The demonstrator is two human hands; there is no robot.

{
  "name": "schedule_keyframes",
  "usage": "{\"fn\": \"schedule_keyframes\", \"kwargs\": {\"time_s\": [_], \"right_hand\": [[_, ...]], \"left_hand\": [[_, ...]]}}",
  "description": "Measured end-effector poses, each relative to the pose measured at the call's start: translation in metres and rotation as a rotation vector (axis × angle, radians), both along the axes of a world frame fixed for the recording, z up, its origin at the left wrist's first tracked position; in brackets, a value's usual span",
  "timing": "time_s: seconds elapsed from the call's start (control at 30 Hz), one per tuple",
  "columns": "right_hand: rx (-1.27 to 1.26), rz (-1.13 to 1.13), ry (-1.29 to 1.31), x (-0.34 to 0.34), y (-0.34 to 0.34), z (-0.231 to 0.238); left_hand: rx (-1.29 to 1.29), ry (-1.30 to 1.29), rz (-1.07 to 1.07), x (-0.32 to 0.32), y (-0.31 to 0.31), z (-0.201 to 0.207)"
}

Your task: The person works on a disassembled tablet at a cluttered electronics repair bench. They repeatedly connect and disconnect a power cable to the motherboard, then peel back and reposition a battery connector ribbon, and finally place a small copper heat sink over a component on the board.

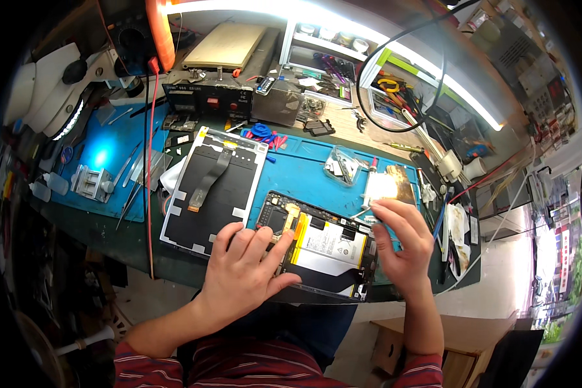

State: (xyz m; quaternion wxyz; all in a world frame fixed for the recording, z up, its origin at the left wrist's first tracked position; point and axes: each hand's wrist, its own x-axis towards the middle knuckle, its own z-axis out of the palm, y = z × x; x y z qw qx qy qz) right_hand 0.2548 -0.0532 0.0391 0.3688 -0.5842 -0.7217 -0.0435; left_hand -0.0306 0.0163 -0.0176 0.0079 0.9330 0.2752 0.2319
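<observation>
An opened tablet [330, 271] lies at the bench's front edge, showing its white battery [333, 242], yellow tape and dark circuit parts. Over its left end rests my left hand [242, 268], fingers spread, with the index fingertip by a gold-coloured flex cable [291, 218]. My right hand [404, 242] is above the tablet's right end, thumb and fingers pinching a thin silvery tool [361, 213]; its exact kind is too small to tell. Left of the tablet lies a detached screen panel [239, 184], its black back up, with a dark ribbon cable [211, 181] across it.
A blue work mat [294, 174] covers the bench. A small clear box of parts [343, 166] stands behind the tablet. Red and black leads [150, 213] hang at the left near tweezers [130, 200] and a metal clamp fixture [92, 183]. A black cable [361, 61] loops overhead.
</observation>
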Motion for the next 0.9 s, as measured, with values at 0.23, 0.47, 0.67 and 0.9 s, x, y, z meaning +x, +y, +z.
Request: {"fn": "schedule_keyframes", "kwargs": {"time_s": [0.23,0.47,0.67,0.9], "right_hand": [[-0.013,-0.277,-0.017,0.03,-0.067,-0.014],[-0.09,-0.51,-0.172,0.045,-0.114,-0.041],[-0.115,-0.489,-0.127,0.049,-0.115,-0.046],[-0.019,-0.483,-0.247,0.045,-0.113,-0.042]], "left_hand": [[0.053,-0.05,0.002,-0.001,0.001,0.001],[0.01,-0.092,-0.003,0.002,-0.002,-0.003],[0.035,-0.065,-0.003,0.001,-0.001,-0.002],[0.003,-0.152,0.009,0.002,-0.003,-0.006]]}}
